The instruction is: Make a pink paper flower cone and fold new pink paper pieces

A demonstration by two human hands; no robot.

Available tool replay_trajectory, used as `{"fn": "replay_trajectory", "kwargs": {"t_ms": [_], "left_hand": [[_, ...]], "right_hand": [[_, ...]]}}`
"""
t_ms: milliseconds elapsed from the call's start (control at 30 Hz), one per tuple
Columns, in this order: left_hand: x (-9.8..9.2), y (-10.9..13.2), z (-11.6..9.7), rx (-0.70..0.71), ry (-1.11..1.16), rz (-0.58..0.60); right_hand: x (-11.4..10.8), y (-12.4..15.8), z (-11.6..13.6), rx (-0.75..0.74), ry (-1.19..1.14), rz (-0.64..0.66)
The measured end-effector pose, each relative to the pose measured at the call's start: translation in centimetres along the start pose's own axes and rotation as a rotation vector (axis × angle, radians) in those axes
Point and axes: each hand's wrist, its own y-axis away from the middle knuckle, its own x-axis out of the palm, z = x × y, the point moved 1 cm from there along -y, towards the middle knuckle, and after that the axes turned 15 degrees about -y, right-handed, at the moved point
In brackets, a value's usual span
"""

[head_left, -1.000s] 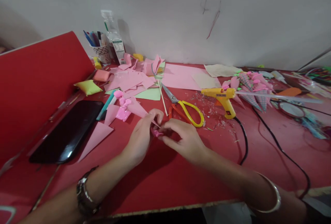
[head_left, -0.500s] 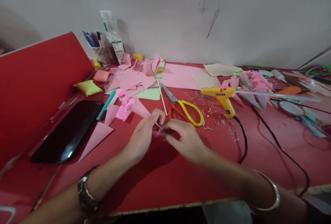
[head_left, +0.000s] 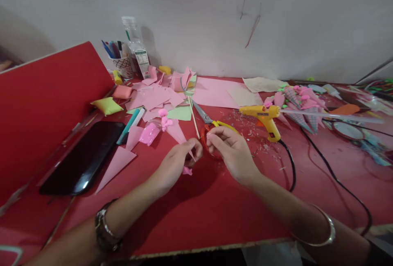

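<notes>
My left hand (head_left: 176,163) is closed in a pinch on the tip of a pink paper cone (head_left: 178,131) that points away toward the upper left, with small pink balls at its far end. A small pink lump (head_left: 187,171) lies on the red table just under that hand. My right hand (head_left: 231,150) is a little to the right, fingers curled and pinched together above the scissors (head_left: 211,123) with yellow and orange handles; what it holds, if anything, is too small to name.
A yellow glue gun (head_left: 264,115) with a black cord stands right of the scissors. Pink paper sheets (head_left: 159,96) and a wooden stick (head_left: 193,118) lie behind. A black phone (head_left: 82,157) and pink paper triangles (head_left: 115,165) lie left. Finished cones (head_left: 299,102) are piled at the right.
My hands were together over the pink lump; now they have parted. The right hand has lifted up and right over the scissors, and the lump lies on the table.
</notes>
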Motion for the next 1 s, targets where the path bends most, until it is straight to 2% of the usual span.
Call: {"fn": "replay_trajectory", "kwargs": {"t_ms": [167, 300, 500, 1000], "left_hand": [[0.6, 0.6, -0.7, 0.024, -0.132, 0.190], [0.8, 0.8, -0.9, 0.026, -0.171, 0.262], [0.8, 1.0, -0.9, 0.051, -0.272, 0.289], [0.9, 1.1, -1.0, 0.066, -0.287, 0.284]], "right_hand": [[0.0, 0.2, 0.2, -0.075, -0.033, -0.061], [-0.2, 0.2, 0.2, -0.079, -0.048, -0.040], [-0.2, 0.4, 0.5, -0.094, -0.026, -0.015], [-0.4, 0.5, 1.1, -0.196, 0.109, -0.019]]}}
